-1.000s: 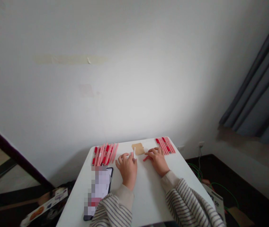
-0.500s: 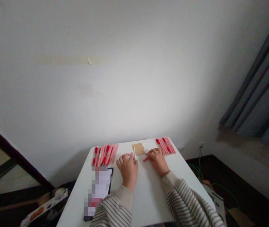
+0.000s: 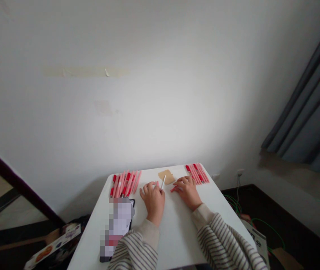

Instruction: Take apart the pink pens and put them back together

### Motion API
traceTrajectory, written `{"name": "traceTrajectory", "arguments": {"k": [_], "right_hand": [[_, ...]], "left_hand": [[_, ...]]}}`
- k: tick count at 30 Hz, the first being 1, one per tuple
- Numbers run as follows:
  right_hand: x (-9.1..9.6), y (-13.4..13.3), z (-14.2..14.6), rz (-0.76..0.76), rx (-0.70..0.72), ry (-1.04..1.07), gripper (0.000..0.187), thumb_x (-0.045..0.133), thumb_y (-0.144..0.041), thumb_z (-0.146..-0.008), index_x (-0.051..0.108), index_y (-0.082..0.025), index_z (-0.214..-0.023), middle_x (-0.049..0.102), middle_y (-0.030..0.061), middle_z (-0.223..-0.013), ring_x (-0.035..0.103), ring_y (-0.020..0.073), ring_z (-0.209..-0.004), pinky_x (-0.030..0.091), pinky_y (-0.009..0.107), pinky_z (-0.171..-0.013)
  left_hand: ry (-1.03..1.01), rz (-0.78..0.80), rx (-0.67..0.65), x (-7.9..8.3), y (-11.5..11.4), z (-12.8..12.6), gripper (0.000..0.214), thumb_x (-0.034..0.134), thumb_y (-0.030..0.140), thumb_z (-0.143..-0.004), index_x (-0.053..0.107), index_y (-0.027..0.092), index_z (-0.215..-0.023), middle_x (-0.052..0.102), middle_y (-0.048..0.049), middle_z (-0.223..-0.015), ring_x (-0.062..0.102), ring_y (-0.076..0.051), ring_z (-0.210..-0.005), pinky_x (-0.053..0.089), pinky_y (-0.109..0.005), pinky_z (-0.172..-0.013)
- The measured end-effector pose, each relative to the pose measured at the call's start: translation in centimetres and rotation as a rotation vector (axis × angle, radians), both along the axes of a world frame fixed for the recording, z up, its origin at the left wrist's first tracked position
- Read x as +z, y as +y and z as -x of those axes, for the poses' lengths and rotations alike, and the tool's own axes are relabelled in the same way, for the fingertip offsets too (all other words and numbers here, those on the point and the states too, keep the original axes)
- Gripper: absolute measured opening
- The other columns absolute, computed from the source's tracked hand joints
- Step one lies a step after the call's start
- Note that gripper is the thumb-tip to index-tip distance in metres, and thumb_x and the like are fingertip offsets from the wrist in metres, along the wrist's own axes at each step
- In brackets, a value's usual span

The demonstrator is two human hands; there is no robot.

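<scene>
My left hand (image 3: 153, 198), palm down with curled fingers, holds a slim white stick (image 3: 163, 182) that pokes up beside the thumb. A bit of pink (image 3: 157, 183) shows at its fingertips. To the right, my right hand (image 3: 188, 192) has bent fingers closed on a small pink pen piece (image 3: 173, 189); most of that piece is hidden. Between and beyond the hands lies a tan square (image 3: 167, 176), turned at an angle; the stick's tip overlaps it in view.
Pink and red pens (image 3: 124, 183) lie in a row on the white table (image 3: 177, 240) at the left. Another row of pens (image 3: 197, 173) is at the back right. A phone (image 3: 117, 228) with a blurred screen lies near my left forearm. The wall (image 3: 160, 142) stands behind.
The white stick has gone from nearly upright to leaning right. The tan square has turned and shifted slightly right. My left hand moved a little right; my right hand has hardly moved.
</scene>
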State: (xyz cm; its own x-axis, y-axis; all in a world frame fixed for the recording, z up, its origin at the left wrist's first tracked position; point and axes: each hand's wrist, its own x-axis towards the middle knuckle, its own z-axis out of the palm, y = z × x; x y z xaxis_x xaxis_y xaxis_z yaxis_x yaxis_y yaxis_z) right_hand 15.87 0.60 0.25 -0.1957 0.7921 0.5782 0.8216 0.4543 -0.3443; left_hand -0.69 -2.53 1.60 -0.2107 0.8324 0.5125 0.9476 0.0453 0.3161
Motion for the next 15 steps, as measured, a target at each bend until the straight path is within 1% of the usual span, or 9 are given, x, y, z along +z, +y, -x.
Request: {"name": "traceTrajectory", "arguments": {"k": [6, 9, 12, 15], "right_hand": [[-0.11, 0.03, -0.03, -0.015, 0.008, 0.023, 0.016, 0.071, -0.03, -0.079, 0.072, -0.032, -0.095, 0.066, 0.003, -0.099, 0.048, 0.0243, -0.102, 0.038, 0.041, -0.09], [-0.27, 0.16, -0.15, -0.049, 0.012, 0.029, 0.019, 0.069, -0.028, -0.08, 0.07, -0.031, -0.099, 0.065, 0.0045, -0.101, 0.048, 0.0248, -0.102, 0.04, 0.042, -0.089], [-0.4, 0.37, -0.32, -0.103, 0.011, 0.042, 0.026, 0.065, -0.025, -0.083, 0.067, -0.03, -0.108, 0.063, 0.0056, -0.108, 0.048, 0.0249, -0.104, 0.042, 0.044, -0.09], [-0.35, 0.52, -0.44, -0.153, 0.009, 0.049, 0.03, 0.062, -0.025, -0.085, 0.064, -0.032, -0.115, 0.06, 0.0054, -0.114, 0.047, 0.0247, -0.107, 0.042, 0.045, -0.092]], "left_hand": [[-0.034, -0.028, -0.012, 0.24, 0.07, 0.0, 0.023, 0.055, 0.019, -0.076, 0.071, 0.022, -0.094, 0.065, -0.006, -0.108, 0.049, -0.025, -0.106, 0.032, -0.047, -0.097], [-0.069, -0.061, -0.037, 0.28, 0.11, 0.07, 0.018, 0.056, 0.02, -0.077, 0.071, 0.022, -0.086, 0.065, -0.0057, -0.11, 0.049, -0.025, -0.106, 0.033, -0.047, -0.097], [-0.103, -0.097, -0.1, 0.05, 0.27, 0.07, 0.012, 0.058, 0.022, -0.078, 0.069, 0.021, -0.076, 0.064, -0.0051, -0.112, 0.049, -0.025, -0.109, 0.032, -0.048, -0.099], [-0.131, -0.129, -0.187, -0.27, 0.51, 0.02, 0.01, 0.06, 0.024, -0.078, 0.068, 0.022, -0.073, 0.062, -0.0052, -0.114, 0.048, -0.024, -0.112, 0.031, -0.05, -0.101]]}}
